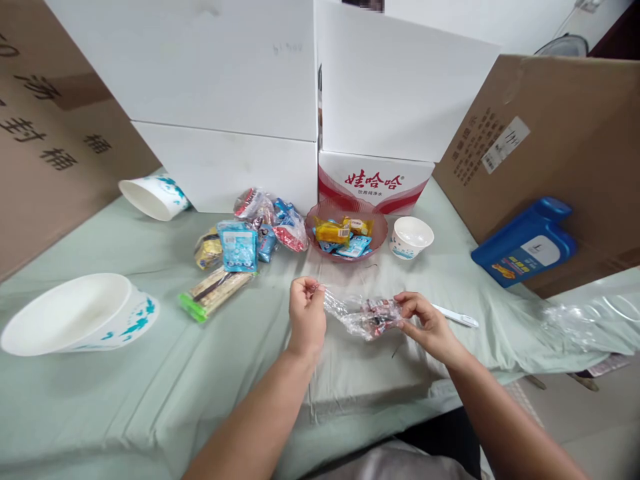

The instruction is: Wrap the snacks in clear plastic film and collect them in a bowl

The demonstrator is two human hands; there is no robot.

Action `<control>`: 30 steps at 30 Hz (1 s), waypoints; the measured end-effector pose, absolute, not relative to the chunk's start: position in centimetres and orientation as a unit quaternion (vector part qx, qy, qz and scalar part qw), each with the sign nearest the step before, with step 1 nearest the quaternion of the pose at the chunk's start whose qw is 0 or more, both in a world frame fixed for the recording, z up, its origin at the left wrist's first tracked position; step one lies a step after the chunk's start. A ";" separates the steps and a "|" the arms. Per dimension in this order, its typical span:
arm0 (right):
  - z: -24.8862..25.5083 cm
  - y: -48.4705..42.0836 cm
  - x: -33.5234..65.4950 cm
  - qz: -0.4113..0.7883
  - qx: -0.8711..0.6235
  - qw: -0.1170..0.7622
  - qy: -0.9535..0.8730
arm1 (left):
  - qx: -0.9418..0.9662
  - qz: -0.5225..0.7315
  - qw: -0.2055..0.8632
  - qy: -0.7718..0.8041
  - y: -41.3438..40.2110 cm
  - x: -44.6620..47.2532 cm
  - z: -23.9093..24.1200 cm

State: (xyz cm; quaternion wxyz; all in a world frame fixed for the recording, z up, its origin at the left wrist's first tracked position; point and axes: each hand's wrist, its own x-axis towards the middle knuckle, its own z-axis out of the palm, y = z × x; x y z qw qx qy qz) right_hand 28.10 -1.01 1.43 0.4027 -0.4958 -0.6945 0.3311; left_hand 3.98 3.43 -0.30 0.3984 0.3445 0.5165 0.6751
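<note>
Clear plastic wrapper (363, 315) hangs stretched over the counter (150, 400). The left hand (306, 317) pinches its left end in closed fingers, the right hand (425, 323) its right.

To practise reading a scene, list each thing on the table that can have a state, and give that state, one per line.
Wrapper: clear, crumpled, pinched between left hand and right hand.
Red bowl: upright, holding packets.
Small cup: upright, empty.
Tub: on its side, empty.
Big bowl: tilted, empty.
Blue jug: lying down.
</note>
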 end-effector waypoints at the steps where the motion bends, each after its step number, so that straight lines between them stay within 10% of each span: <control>1: 1.6 -1.1 27.9 0.353 -0.496 0.393 -0.689 | 0.370 0.673 0.378 0.517 3.4 3.9 -0.2; 7: 1.7 -0.2 30.0 0.480 -0.520 0.493 -0.506 | 0.353 0.638 0.408 0.549 4.2 3.2 -0.8; 11: 0.9 0.7 32.0 0.341 -0.638 0.494 -0.482 | 0.391 0.635 0.333 0.577 4.1 3.0 -0.6; 16: 2.0 -0.3 30.5 0.005 -0.588 0.442 -0.678 | 0.672 0.568 0.148 0.452 2.2 3.9 0.5; 23: 4.2 -2.0 25.7 0.069 -0.403 0.278 -0.869 | 0.841 0.345 0.158 0.385 1.1 5.4 0.4; 30: 3.6 -0.7 28.3 -0.015 -0.581 0.109 -0.807 | 0.903 0.286 0.235 0.219 0.2 4.2 2.7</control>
